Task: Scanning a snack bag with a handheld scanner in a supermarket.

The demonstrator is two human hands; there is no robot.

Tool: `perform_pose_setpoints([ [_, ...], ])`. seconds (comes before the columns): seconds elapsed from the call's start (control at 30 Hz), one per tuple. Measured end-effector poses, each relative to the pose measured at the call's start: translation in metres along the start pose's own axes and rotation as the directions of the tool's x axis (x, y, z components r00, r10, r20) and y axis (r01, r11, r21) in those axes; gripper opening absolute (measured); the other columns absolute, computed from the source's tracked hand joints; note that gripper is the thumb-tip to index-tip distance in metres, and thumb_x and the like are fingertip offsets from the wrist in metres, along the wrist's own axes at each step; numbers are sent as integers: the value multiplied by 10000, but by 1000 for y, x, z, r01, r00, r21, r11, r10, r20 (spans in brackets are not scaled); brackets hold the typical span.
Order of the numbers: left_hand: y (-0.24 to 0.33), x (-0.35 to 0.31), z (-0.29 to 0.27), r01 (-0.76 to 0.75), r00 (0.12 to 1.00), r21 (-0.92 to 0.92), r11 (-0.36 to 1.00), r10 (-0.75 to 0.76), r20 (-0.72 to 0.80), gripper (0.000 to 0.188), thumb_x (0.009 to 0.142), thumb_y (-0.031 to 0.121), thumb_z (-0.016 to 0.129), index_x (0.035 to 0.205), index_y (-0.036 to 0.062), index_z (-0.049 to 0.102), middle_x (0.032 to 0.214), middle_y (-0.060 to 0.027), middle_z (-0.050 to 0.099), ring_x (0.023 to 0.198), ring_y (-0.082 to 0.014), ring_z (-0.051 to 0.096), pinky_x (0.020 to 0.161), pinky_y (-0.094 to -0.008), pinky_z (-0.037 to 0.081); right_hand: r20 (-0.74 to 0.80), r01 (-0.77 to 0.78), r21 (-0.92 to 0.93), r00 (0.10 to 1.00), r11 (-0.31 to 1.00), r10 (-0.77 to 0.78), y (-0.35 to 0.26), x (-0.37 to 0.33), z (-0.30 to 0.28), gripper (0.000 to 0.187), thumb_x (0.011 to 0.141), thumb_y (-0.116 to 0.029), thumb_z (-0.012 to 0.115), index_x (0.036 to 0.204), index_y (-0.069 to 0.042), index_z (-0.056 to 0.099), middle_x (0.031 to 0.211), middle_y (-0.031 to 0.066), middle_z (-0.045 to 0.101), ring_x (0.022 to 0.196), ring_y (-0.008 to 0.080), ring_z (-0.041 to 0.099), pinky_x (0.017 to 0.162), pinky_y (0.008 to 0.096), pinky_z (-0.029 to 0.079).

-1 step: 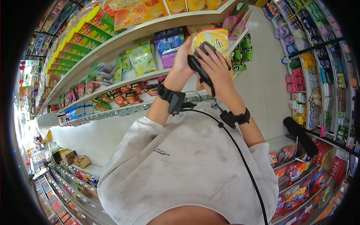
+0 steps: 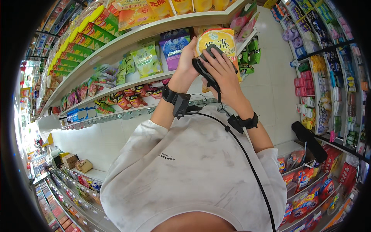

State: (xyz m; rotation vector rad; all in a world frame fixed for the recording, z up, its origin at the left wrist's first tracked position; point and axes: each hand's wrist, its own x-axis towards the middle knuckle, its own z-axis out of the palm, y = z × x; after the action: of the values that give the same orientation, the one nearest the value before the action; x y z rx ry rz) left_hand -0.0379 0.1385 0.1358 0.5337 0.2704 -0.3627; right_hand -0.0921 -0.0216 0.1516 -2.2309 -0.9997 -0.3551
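Observation:
A yellow snack bag (image 2: pixel 225 37) with an orange edge is held up at the shelf front, its printed face toward me. My left hand (image 2: pixel 187 62) grips its left side, the thumb along the edge and the other fingers hidden behind. In front of the bag's lower part is a black device with a strap (image 2: pixel 203 69), its exact kind unclear. My right hand (image 2: pixel 225 75) lies over this device, fingers close together and wrapped across it, pressing it near the bag. A purple-blue snack bag (image 2: pixel 174 48) and a green snack bag (image 2: pixel 147 62) stand on the shelf left of my hands.
A curved shelf board (image 2: pixel 127 83) runs close before me, with red snack packs (image 2: pixel 124 103) below it. Yellow-lidded green tubs (image 2: pixel 91 36) line the upper left. A black cable (image 2: pixel 247 158) crosses my shirt. Another stocked shelf (image 2: pixel 315 77) stands right, beyond the pale floor (image 2: pixel 270 96).
The yellow snack bag has tipped slightly, so its printed front shows more fully. The black strap has shifted a little; both hands stay in nearly the same place.

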Motion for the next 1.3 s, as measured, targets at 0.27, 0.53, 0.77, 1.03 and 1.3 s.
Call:
perform_pose_setpoints([
  [0.27, -19, -21, 31, -118, 993, 209, 971, 111, 44, 472, 1032, 419, 422, 1339, 68, 487, 1295, -69, 595, 1188, -216, 581, 1026, -404, 447, -440, -128, 39, 888, 991, 132, 65, 12, 6, 432, 989, -234, 503, 1375, -41, 498, 1423, 212, 465, 1336, 369, 415, 1126, 432, 299],
  [0.53, -11, -22, 40, -197, 979, 269, 943, 203, 8, 450, 1020, 399, 482, 1218, -1, 544, 1152, -102, 660, 1006, -172, 667, 852, -304, 544, 315, -327, 940, 723, -97, 615, 61, -38, -38, 476, 936, -238, 664, 1329, -12, 516, 1224, 77, 611, 1065, 127, 606, 905, 283, 503],
  [0.77, -36, -10, 51, -346, 928, 653, 673, 347, 133, 445, 986, 350, 575, 1254, -3, 530, 1129, -88, 659, 961, -130, 649, 839, -273, 525, 168, -258, 966, 580, -15, 797, 71, -52, -40, 465, 902, -243, 714, 1263, 9, 565, 1211, 74, 618, 1007, 113, 623, 833, 259, 521],
  [1.03, -77, -1, 64, -378, 925, 829, 413, 200, 322, 486, 841, 105, 756, 1248, -17, 520, 1147, -101, 653, 1008, -133, 636, 857, -281, 537, 83, -6, 996, 463, -90, 882, 86, -68, -86, 463, 943, -312, 652, 1256, 17, 563, 1228, 61, 611, 1133, 119, 562, 965, 319, 441],
  [1.3, -121, 10, 99, -294, 955, 908, 299, 52, 293, 525, 785, 70, 801, 1221, -39, 531, 1127, -112, 660, 998, -139, 645, 865, -280, 537, -313, -126, 915, 382, 384, 870, 144, -98, -109, 364, 916, -229, 685, 1173, 18, 609, 1086, 68, 666, 961, 114, 598, 843, 276, 477],
])
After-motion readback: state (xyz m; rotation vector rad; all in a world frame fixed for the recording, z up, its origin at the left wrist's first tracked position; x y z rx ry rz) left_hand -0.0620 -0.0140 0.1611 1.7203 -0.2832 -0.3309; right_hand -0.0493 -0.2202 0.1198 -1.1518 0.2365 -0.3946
